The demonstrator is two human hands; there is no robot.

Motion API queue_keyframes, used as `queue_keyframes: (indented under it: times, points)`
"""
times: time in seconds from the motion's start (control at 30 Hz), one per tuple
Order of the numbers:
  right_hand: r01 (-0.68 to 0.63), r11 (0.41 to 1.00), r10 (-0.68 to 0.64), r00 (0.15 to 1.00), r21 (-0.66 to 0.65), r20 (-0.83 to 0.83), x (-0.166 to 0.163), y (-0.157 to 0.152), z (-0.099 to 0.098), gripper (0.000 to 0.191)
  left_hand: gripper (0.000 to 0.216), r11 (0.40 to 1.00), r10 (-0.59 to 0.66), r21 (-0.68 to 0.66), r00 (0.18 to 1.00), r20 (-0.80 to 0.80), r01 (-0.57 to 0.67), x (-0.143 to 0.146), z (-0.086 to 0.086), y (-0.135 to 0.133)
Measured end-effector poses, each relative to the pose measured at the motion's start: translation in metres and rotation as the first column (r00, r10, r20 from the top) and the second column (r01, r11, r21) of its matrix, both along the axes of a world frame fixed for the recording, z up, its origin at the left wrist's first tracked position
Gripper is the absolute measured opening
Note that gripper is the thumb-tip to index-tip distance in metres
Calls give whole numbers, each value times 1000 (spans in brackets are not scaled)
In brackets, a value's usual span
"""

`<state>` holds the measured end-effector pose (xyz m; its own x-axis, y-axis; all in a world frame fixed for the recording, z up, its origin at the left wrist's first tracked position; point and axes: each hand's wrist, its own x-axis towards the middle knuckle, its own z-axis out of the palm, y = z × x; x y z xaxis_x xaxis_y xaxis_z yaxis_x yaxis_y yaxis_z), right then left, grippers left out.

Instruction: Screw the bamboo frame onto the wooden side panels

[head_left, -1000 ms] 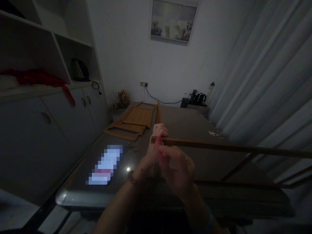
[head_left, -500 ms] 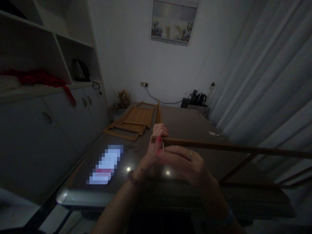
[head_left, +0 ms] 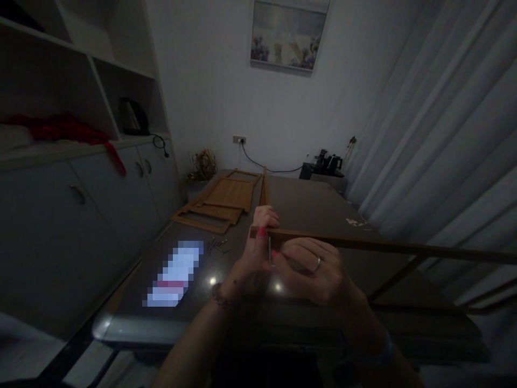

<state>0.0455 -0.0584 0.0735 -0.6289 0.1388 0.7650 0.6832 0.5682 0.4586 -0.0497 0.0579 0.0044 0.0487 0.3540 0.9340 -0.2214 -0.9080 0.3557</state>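
My left hand is wrapped around the end of a wooden frame, its thumb lying against the near side. The frame runs off to the right, its far end outside the view. From behind that same hand a narrow wooden piece stretches away across the table; where the two woods meet is hidden. Just right of my left thumb stands a thin metal hex key, upright. My right hand, a ring on one finger, is closed with its fingertips at the key's lower end.
Flat wooden panels and frames lie at the table's far left. Several loose screws sit near a lit, blurred phone. Paper scraps lie on the right of the table. Cabinets stand left, curtains right.
My right fingers have shifted slightly right and curled more, so more of the hex key shows. My left hand keeps its hold on the wooden frame.
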Motion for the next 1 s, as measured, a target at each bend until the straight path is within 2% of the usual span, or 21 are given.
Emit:
queue_keyframes:
  times: [0.17,0.27,0.43,0.57,0.7,1.0]
  points:
    - [16,997,-15,1000,-69,18,3,3,-1,14,54,1000,4,6,1000,-5,-4,1,-1,1]
    - [93,994,-86,988,-49,130,5,-1,10,15,52,1000,-16,-20,999,30,17,3,0,0]
    - [240,970,-231,885,30,404,5,-18,37,13,51,998,-58,-23,996,68,59,4,2,-3]
    - [259,955,-297,802,146,518,-1,-25,51,15,52,999,-34,-24,998,48,35,3,2,-3]
    - [195,963,-265,813,187,518,-1,-19,48,16,51,1000,-24,14,999,44,24,2,2,-3]
    - [151,954,-246,889,258,387,6,-9,22,20,55,1000,7,-24,1000,4,-7,1,2,-3]
